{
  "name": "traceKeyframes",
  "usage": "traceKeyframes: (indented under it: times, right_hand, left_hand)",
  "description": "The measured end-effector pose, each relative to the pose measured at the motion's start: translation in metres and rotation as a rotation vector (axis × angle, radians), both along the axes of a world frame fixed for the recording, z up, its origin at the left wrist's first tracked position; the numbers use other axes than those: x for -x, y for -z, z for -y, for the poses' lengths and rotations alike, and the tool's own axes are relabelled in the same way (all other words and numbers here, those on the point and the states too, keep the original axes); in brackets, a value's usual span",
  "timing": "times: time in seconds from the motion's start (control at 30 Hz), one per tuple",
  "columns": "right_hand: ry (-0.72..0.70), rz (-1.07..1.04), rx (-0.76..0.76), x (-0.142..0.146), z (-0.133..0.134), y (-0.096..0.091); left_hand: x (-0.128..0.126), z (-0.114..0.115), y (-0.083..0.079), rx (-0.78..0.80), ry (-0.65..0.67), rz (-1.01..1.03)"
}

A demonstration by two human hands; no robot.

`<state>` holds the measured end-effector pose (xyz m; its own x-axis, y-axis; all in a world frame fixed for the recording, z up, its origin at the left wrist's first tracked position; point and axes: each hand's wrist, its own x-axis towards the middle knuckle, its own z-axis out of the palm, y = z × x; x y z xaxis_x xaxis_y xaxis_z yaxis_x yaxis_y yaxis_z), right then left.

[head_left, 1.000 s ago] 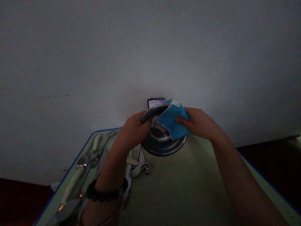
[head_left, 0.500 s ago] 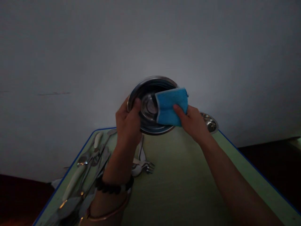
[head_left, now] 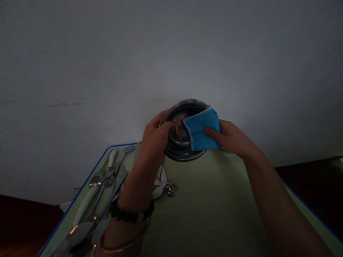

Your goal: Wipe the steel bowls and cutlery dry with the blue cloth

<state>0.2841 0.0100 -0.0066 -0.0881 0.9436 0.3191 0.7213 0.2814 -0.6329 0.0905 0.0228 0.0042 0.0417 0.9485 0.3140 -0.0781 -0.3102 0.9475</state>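
Observation:
A shiny steel bowl (head_left: 178, 142) is held up above the table, tilted so its inside faces me. My left hand (head_left: 157, 137) grips its left rim, thumb inside and fingers behind. A folded blue cloth (head_left: 202, 126) with a pale edge lies over the bowl's right rim. My right hand (head_left: 232, 137) is closed on the cloth, thumb on top; its other fingers are hidden behind. The cloth covers the right part of the bowl's inside.
The green table (head_left: 203, 207) has a blue edge and stands against a grey wall (head_left: 171, 53). Several spoons, knives and other utensils (head_left: 107, 182) lie along its left side. A fork (head_left: 170, 189) and a spoon (head_left: 158, 192) lie near my left forearm.
Both hands have moved right and slightly down with the bowl and cloth. The bowl has turned a little. A metal dish seen behind my right wrist is now hidden.

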Motion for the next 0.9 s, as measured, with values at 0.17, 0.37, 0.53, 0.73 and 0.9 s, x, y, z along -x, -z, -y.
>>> traceKeyframes:
  times: [0.17, 0.37, 0.53, 0.73, 0.9]
  right_hand:
    - [0.02, 0.165, -0.097, 0.003, 0.004, -0.006]
    - [-0.075, 0.286, -0.104, 0.016, 0.011, -0.013]
    - [-0.059, 0.26, -0.105, 0.021, 0.012, -0.011]
    - [0.102, 0.201, -0.175, 0.017, 0.005, -0.007]
    - [0.195, -0.03, -0.114, 0.023, 0.003, -0.002]
  left_hand:
    - [0.008, 0.002, 0.0, 0.002, 0.194, -0.069]
    - [0.009, 0.005, -0.001, 0.06, 0.3, -0.256]
    - [0.007, 0.004, -0.001, -0.018, 0.272, -0.34]
    - [0.009, 0.001, 0.0, -0.008, 0.219, -0.081]
    - [0.0, -0.005, 0.001, -0.092, -0.115, 0.237]
